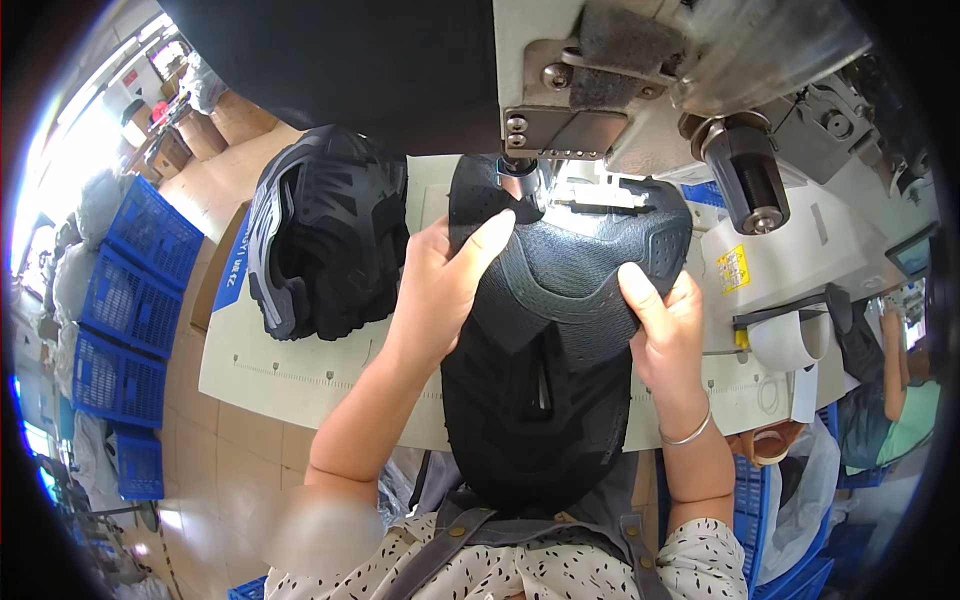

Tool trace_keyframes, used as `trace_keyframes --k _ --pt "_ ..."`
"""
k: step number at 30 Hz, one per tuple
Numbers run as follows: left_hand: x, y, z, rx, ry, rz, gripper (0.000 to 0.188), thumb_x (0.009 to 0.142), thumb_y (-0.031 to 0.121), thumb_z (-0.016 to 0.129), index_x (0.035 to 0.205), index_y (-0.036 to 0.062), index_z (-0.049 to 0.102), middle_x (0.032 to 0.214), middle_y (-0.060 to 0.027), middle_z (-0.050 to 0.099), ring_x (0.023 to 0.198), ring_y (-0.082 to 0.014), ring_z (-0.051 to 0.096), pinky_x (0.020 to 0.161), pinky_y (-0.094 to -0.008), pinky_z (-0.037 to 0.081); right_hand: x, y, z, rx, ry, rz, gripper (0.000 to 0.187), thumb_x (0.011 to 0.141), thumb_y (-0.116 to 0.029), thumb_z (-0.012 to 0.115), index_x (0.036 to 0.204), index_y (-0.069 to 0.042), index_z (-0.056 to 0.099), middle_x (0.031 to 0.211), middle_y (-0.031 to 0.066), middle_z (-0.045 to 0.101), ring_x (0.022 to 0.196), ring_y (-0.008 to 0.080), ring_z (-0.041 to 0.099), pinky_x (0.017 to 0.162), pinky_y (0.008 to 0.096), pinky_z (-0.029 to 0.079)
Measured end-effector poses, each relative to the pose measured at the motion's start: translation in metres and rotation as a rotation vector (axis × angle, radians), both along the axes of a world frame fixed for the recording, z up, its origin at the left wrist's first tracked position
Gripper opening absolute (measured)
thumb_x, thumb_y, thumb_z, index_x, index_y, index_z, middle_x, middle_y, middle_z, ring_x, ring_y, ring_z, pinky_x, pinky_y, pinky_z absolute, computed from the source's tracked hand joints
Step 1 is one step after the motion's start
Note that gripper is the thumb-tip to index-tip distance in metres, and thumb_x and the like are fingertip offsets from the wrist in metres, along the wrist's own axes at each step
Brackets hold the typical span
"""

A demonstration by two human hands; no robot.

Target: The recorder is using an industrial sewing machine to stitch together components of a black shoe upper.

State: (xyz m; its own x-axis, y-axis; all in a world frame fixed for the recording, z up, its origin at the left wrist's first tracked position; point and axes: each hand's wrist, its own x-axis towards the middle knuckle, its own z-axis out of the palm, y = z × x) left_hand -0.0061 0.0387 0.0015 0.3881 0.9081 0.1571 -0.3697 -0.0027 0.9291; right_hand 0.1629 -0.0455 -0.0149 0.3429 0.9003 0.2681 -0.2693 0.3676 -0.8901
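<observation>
A black shoe upper (560, 265) of textured material lies under the needle area of a sewing machine (565, 130), lit by a bright lamp. Its long, cut-out part droops over the table's front edge toward my lap. My left hand (445, 280) grips the upper's left side, thumb on top close to the presser foot (522, 182) and fingers hidden underneath. On the right side, my right hand (665, 325) pinches the edge, thumb above and the other fingers curled below.
Left of my left hand sits a stack of black and grey shoe uppers (335, 235) on the white table (270, 380). Blue crates (120, 375) line the floor at far left. A white tape roll (785, 340) stands at right; beyond it another person's arm (893, 365) shows.
</observation>
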Motion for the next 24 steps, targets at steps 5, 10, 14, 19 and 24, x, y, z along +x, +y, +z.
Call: trace_keyframes --k 5,10,14,19,24 --pt "-0.002 -0.018 -0.003 -0.002 0.005 0.073 0.019 0.088 0.011 0.052 0.097 -0.0034 0.058 0.083 -0.0066 0.063 0.067 -0.01 0.061 0.059 -0.0219 0.05 -0.006 -0.006 0.002 -0.068 -0.054 -0.027 0.014 0.084 -0.009 0.058 0.086 0.004 0.062 0.076 0.0058 0.064 0.06 0.0101 0.059 0.051 0.0223 0.049" --pt "-0.011 -0.041 -0.007 -0.002 0.215 0.063 0.024 0.088 0.023 0.054 0.082 -0.0001 0.057 0.062 -0.0006 0.056 0.047 -0.0049 0.049 0.042 -0.0179 0.038 -0.011 -0.012 0.002 -0.133 0.039 0.068 0.015 0.084 -0.011 0.059 0.081 0.003 0.062 0.071 0.0073 0.063 0.049 0.0114 0.057 0.04 0.0215 0.046" --pt "-0.013 -0.052 -0.014 -0.02 0.189 0.035 0.025 0.088 0.023 0.057 0.076 0.0013 0.056 0.062 0.0002 0.055 0.047 -0.0038 0.049 0.043 -0.0181 0.039 -0.018 -0.015 0.0 -0.152 0.027 0.083 0.015 0.084 -0.011 0.06 0.077 0.002 0.062 0.067 0.0067 0.063 0.046 0.0114 0.056 0.041 0.0211 0.046" --pt "-0.013 -0.061 -0.017 -0.021 0.149 -0.015 0.023 0.089 0.021 0.056 0.081 -0.0004 0.058 0.065 -0.0009 0.057 0.049 -0.0032 0.05 0.044 -0.0182 0.041 -0.026 -0.018 -0.003 -0.166 0.02 0.116 0.014 0.085 -0.01 0.059 0.077 0.002 0.062 0.067 0.006 0.062 0.048 0.0114 0.057 0.044 0.0207 0.047" --pt "0.008 -0.068 -0.024 -0.09 -0.115 0.169 0.02 0.088 0.02 0.057 0.079 0.0015 0.056 0.064 0.0003 0.055 0.053 -0.0048 0.05 0.049 -0.0192 0.041 -0.037 -0.018 -0.006 -0.165 0.067 0.159 0.011 0.086 -0.008 0.058 0.085 0.002 0.061 0.069 0.006 0.063 0.051 0.0109 0.058 0.044 0.0203 0.047"
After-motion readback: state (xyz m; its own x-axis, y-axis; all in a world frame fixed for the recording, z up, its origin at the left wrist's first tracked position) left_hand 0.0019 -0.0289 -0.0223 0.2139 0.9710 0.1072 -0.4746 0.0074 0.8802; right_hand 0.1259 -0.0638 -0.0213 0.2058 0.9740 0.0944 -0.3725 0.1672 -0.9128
